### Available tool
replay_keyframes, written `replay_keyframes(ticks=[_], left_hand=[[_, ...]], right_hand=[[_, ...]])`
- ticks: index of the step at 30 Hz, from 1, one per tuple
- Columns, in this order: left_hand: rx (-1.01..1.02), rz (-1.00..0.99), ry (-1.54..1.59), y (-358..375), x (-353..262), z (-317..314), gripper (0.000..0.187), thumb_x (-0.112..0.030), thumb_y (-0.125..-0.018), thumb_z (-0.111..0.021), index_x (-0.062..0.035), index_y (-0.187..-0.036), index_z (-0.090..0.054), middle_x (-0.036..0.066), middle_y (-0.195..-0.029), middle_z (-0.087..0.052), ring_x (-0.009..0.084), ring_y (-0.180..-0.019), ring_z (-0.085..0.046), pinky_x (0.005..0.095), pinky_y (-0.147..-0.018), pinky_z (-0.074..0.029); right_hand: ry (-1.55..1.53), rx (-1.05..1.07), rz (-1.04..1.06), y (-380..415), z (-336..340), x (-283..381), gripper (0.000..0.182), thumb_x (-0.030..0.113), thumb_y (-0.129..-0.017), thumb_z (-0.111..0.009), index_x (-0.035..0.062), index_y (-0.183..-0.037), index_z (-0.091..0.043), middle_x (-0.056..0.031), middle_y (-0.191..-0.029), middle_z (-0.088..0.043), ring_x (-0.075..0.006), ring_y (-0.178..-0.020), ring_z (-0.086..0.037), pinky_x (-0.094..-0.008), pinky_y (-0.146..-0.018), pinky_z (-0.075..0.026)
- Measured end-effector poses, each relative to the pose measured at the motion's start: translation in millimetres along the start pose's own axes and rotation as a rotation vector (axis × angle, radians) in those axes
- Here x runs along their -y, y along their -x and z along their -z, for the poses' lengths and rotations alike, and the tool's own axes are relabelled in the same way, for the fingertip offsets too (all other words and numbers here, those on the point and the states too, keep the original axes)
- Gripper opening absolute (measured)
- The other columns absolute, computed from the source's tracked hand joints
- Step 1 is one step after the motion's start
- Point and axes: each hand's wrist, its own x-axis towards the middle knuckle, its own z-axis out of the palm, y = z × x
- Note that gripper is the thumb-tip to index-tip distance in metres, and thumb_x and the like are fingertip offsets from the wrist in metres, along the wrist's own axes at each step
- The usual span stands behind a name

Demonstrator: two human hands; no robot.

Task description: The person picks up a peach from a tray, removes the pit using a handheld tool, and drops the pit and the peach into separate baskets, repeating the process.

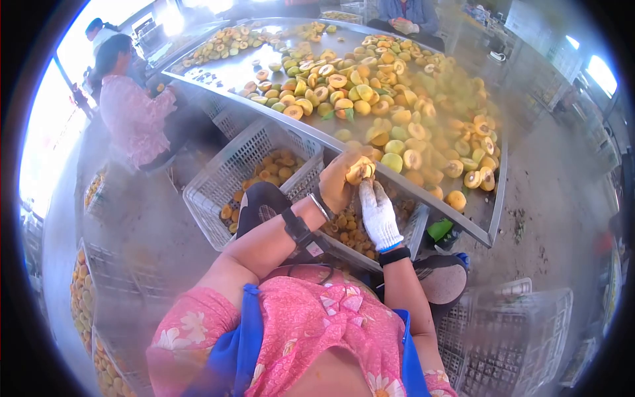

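Note:
My left hand, bare with a bracelet and a dark wrist strap, is closed around a yellow peach half near the table's front edge. My right hand wears a white knitted glove. Its fingertips are drawn together right under the cut fruit; whatever they grip is too small to make out. Below both hands stands a crate between my knees, with pieces of peach in it. Many halved peaches lie on the metal table just beyond.
A second white crate with peach pieces stands to the left. Farther left sits a person in a pink top, and another person is across the table. Stacked crates stand at lower right. Crates of peaches line the left.

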Motion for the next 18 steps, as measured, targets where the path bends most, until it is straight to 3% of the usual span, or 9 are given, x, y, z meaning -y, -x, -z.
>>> replay_keyframes(ticks=[3,5,9,12,15,18], left_hand=[[-0.088,0.306,0.658,-1,18,-14,0.031,-0.016,-0.099,-0.057,-0.0016,-0.127,-0.060,0.010,-0.111,-0.067,0.0213,-0.098,-0.066,0.0331,-0.089,-0.054],[-0.195,0.571,1.102,1,3,-16,0.033,-0.023,-0.100,-0.055,-0.0004,-0.123,-0.062,0.010,-0.108,-0.069,0.0215,-0.096,-0.066,0.0329,-0.088,-0.053],[-0.314,0.523,0.883,2,7,-19,0.032,-0.025,-0.100,-0.054,0.0026,-0.114,-0.064,0.012,-0.101,-0.070,0.0233,-0.093,-0.068,0.0335,-0.083,-0.055],[-0.306,0.587,0.858,-5,1,-11,0.033,-0.026,-0.101,-0.054,0.0033,-0.108,-0.066,0.013,-0.095,-0.071,0.0243,-0.084,-0.070,0.0330,-0.077,-0.057],[-0.208,0.713,0.888,-9,-9,5,0.036,-0.031,-0.101,-0.055,0.0028,-0.098,-0.068,0.014,-0.087,-0.071,0.0247,-0.071,-0.070,0.0315,-0.069,-0.057],[-0.370,0.600,0.542,-10,2,-3,0.043,-0.037,-0.101,-0.055,0.0035,-0.095,-0.067,0.013,-0.089,-0.071,0.0214,-0.070,-0.068,0.0299,-0.065,-0.055]], right_hand=[[0.095,-0.062,0.153,-2,-3,-11,0.046,0.038,-0.104,-0.049,-0.0047,-0.118,-0.060,-0.0220,-0.097,-0.067,-0.0325,-0.087,-0.063,-0.0390,-0.081,-0.049],[0.109,-0.046,0.174,-2,-4,-16,0.045,0.037,-0.104,-0.048,-0.0042,-0.118,-0.060,-0.0247,-0.098,-0.067,-0.0377,-0.089,-0.062,-0.0407,-0.081,-0.049],[0.137,0.007,0.135,-5,-5,-26,0.045,0.038,-0.104,-0.048,-0.0038,-0.119,-0.059,-0.0279,-0.102,-0.066,-0.0443,-0.096,-0.062,-0.0423,-0.083,-0.049],[0.149,0.084,0.055,-2,-6,-24,0.043,0.033,-0.105,-0.050,-0.0037,-0.126,-0.058,-0.0150,-0.111,-0.067,-0.0202,-0.101,-0.060,-0.0338,-0.091,-0.047],[0.251,0.093,0.080,6,-14,-15,0.042,0.033,-0.105,-0.050,-0.0041,-0.124,-0.059,-0.0148,-0.109,-0.067,-0.0195,-0.099,-0.060,-0.0334,-0.090,-0.047],[0.163,0.083,0.071,4,-18,-29,0.044,0.034,-0.105,-0.051,-0.0038,-0.126,-0.058,-0.0108,-0.108,-0.067,-0.0169,-0.097,-0.059,-0.0332,-0.090,-0.047]])
